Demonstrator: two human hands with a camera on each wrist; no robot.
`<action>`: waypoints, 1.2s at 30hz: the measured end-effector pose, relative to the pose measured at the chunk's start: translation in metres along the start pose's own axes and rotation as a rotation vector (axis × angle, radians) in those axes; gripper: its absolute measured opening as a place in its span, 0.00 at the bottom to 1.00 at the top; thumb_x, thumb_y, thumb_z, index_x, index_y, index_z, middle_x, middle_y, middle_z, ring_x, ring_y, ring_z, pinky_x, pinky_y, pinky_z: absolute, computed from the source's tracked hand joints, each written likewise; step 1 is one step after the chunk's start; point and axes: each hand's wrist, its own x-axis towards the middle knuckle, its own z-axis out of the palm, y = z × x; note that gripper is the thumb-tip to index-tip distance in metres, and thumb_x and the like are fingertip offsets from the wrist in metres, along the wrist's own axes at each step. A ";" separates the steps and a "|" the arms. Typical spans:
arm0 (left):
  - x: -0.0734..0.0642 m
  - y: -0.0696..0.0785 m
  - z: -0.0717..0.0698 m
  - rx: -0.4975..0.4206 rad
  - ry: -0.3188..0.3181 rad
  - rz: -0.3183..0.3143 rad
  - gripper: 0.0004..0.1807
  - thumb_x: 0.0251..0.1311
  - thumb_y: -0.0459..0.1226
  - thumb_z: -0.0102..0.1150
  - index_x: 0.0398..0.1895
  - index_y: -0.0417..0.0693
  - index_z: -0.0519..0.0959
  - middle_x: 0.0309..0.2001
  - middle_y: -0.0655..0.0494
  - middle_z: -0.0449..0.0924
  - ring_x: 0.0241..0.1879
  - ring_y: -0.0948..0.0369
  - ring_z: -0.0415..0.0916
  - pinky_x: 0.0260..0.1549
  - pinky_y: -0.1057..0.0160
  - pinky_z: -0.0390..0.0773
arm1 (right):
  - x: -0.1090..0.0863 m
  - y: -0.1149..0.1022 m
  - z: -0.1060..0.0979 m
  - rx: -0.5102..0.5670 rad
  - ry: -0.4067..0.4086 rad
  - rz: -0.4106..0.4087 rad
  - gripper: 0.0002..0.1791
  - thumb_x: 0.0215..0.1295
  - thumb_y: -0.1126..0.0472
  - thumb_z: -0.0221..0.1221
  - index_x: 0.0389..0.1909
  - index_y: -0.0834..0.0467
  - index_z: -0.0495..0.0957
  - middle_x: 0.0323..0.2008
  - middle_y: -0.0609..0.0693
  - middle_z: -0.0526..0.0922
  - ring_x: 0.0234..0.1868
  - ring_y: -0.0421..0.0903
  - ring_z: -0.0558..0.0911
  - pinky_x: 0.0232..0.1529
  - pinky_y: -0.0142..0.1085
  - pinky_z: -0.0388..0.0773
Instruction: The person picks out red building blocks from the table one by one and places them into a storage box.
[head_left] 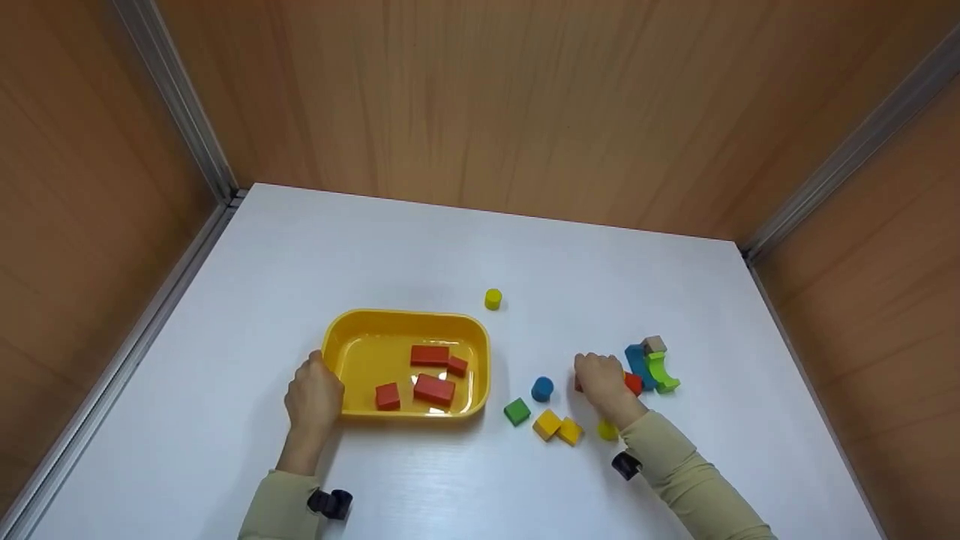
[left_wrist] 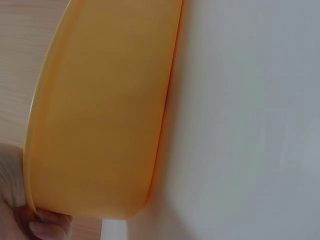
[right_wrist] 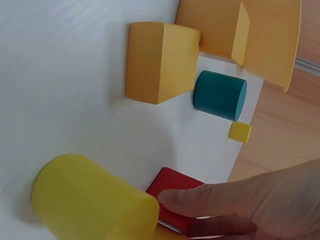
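Note:
On the left, my left hand (head_left: 313, 394) grips the left rim of a yellow tray (head_left: 367, 319). In the left wrist view, fingertips (left_wrist: 49, 230) curl under the tray's rim at its corner. Several red blocks (head_left: 433, 390) lie inside the tray. Over to the right, my right hand (head_left: 606, 386) pinches a red block (right_wrist: 172, 181) low at the table, with the thumb on its face. A yellow cylinder (right_wrist: 90, 200) stands close to that hand. Another red block (head_left: 634, 383) shows just beyond the hand, partly hidden by it.
Between tray and right hand lie a blue cylinder (head_left: 542, 388), a green block (head_left: 517, 412) and two yellow blocks (head_left: 547, 424). A small yellow cylinder (head_left: 493, 299) stands behind. Blue (head_left: 640, 366), light green (head_left: 661, 373) and greyish (head_left: 654, 344) blocks cluster at right. Wooden walls (head_left: 480, 105) enclose the table.

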 end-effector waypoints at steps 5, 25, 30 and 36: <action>-0.001 0.000 0.000 -0.013 0.003 0.006 0.17 0.52 0.23 0.45 0.46 0.22 0.65 0.31 0.33 0.73 0.24 0.46 0.75 0.19 0.51 0.74 | -0.003 -0.002 -0.001 0.081 0.009 0.015 0.09 0.53 0.69 0.59 0.35 0.64 0.71 0.25 0.54 0.71 0.28 0.50 0.71 0.37 0.39 0.74; 0.000 0.000 0.000 0.006 -0.012 -0.015 0.16 0.53 0.24 0.46 0.46 0.24 0.65 0.33 0.33 0.73 0.28 0.43 0.75 0.24 0.48 0.74 | -0.012 -0.019 -0.013 0.175 0.078 0.036 0.17 0.49 0.71 0.62 0.42 0.64 0.73 0.32 0.56 0.75 0.34 0.51 0.74 0.40 0.40 0.75; 0.000 -0.001 0.001 0.003 0.014 0.004 0.15 0.52 0.24 0.47 0.44 0.24 0.66 0.31 0.34 0.73 0.26 0.44 0.75 0.22 0.49 0.75 | -0.016 -0.028 -0.019 0.150 0.167 -0.014 0.16 0.46 0.73 0.63 0.39 0.66 0.74 0.31 0.57 0.76 0.32 0.51 0.76 0.39 0.40 0.75; 0.000 -0.001 0.002 0.016 0.016 -0.001 0.15 0.52 0.24 0.46 0.44 0.25 0.66 0.31 0.33 0.73 0.27 0.42 0.75 0.22 0.49 0.75 | -0.020 -0.040 -0.027 0.181 0.198 -0.016 0.19 0.46 0.72 0.64 0.42 0.65 0.74 0.35 0.58 0.77 0.35 0.52 0.76 0.41 0.41 0.75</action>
